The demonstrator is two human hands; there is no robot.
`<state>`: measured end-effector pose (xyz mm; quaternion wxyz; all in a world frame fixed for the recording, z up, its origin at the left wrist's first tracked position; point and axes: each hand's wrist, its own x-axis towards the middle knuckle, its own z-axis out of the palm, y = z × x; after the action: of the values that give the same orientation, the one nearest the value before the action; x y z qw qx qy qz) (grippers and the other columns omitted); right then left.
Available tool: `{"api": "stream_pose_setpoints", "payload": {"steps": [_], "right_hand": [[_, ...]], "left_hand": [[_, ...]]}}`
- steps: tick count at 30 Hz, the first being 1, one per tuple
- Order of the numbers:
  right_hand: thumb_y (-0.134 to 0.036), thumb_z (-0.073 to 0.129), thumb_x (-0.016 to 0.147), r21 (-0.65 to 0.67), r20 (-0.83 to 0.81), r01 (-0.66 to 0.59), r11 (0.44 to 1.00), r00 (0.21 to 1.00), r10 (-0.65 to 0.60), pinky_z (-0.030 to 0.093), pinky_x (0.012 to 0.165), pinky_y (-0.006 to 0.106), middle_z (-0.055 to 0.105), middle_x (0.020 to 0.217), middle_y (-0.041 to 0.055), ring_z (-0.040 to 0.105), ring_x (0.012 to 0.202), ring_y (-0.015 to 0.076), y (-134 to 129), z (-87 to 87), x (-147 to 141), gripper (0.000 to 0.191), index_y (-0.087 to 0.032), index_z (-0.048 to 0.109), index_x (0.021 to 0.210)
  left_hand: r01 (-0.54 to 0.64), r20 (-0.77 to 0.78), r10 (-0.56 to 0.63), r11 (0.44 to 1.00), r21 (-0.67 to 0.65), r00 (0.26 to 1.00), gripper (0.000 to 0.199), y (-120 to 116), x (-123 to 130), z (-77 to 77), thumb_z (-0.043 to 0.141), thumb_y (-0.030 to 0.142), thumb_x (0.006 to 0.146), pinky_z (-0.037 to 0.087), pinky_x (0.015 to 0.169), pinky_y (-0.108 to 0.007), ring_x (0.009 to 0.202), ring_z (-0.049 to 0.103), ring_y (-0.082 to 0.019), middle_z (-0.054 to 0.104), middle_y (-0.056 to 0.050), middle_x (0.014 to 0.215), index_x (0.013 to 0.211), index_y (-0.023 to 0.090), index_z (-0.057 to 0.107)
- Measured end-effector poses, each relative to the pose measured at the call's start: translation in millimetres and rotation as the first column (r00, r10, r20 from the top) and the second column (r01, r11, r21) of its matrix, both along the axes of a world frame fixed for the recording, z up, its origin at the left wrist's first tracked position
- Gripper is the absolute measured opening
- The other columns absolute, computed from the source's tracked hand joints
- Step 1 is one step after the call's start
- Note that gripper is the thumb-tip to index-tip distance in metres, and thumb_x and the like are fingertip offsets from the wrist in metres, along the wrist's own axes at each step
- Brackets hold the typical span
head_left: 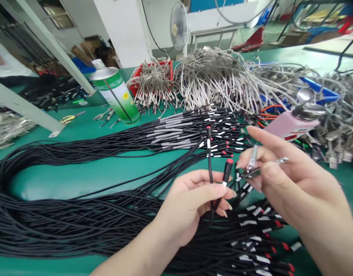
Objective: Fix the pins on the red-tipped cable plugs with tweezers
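My left hand (193, 203) is closed around a black cable (210, 168). Two cable ends rise from its grip: a thin one tipped in red, and a thicker black connector (228, 170) with a red cap and a white label below it. Close by on the right, my right hand (291, 180) pinches a silver nail clipper (252, 163) between thumb and fingers, its lever raised. A gap separates the clipper from the connector. Under both hands lies a large bundle of black cables (79, 218), many with white labels and red tips.
Behind the bundle stand a green and white can (116, 94) and a pink bottle (291, 124). Piles of grey cables (219, 80) and a red bin (171, 71) line the back of the green table (70, 178). Gold-handled scissors (69, 119) lie by a white post (27, 107).
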<state>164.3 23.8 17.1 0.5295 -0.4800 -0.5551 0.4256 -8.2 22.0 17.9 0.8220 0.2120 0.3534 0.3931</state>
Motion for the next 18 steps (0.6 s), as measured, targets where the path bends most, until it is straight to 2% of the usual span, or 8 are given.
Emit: {"api": "stream_pose_setpoints", "payload": {"steps": [2, 6, 12, 18], "right_hand": [[-0.031, 0.061, 0.088, 0.023, -0.041, 0.025, 0.999, 0.999, -0.024, 0.052, 0.054, 0.021, 0.064, 0.094, 0.0018, 0.057, 0.061, 0.0096, -4.6, 4.0, -5.4, 0.04, -0.036, 0.056, 0.127], [-0.023, 0.062, 0.087, 0.103, 0.007, 0.031, 0.994, 0.999, -0.032, 0.058, 0.068, 0.02, 0.064, 0.103, 0.0025, 0.065, 0.074, 0.0117, -12.4, 6.3, -11.6, 0.03, -0.033, 0.058, 0.114], [-0.016, 0.058, 0.088, 0.172, 0.055, -0.049, 0.984, 0.998, 0.04, 0.057, 0.073, 0.012, 0.064, 0.1, 0.001, 0.066, 0.082, 0.0098, -21.3, -2.4, -10.0, 0.037, -0.034, 0.053, 0.12], [-0.01, 0.058, 0.087, 0.236, 0.103, -0.053, 0.97, 0.994, 0.03, 0.053, 0.082, 0.005, 0.065, 0.101, -0.0017, 0.066, 0.086, 0.0065, -22.1, -3.8, -12.4, 0.042, -0.032, 0.054, 0.121]], "left_hand": [[-0.016, 0.004, 0.016, 1.0, -0.001, 1.0, 0.014, 0.2, 0.0, 0.2, 0.074, 0.014, 0.072, 0.043, 0.052, -0.018, 0.053, 0.058, -0.007, 0.069, -0.003, 0.067, 0.084, 0.01, 0.068], [-0.055, 0.017, 0.055, 0.998, -0.009, 0.998, 0.013, 1.1, 0.1, 0.3, 0.074, 0.013, 0.072, 0.044, 0.052, -0.018, 0.052, 0.057, -0.007, 0.068, -0.002, 0.066, 0.083, 0.012, 0.066], [-0.06, 0.031, 0.06, 0.998, 0.003, 0.998, 0.016, 1.3, -0.9, -1.4, 0.075, 0.015, 0.072, 0.045, 0.054, -0.018, 0.055, 0.058, -0.007, 0.068, -0.003, 0.07, 0.084, 0.012, 0.066], [-0.048, 0.035, 0.047, 0.998, 0.028, 0.998, 0.018, 0.2, -0.4, -2.6, 0.076, 0.017, 0.071, 0.046, 0.054, -0.018, 0.056, 0.057, -0.007, 0.065, -0.002, 0.069, 0.084, 0.012, 0.065]]}}
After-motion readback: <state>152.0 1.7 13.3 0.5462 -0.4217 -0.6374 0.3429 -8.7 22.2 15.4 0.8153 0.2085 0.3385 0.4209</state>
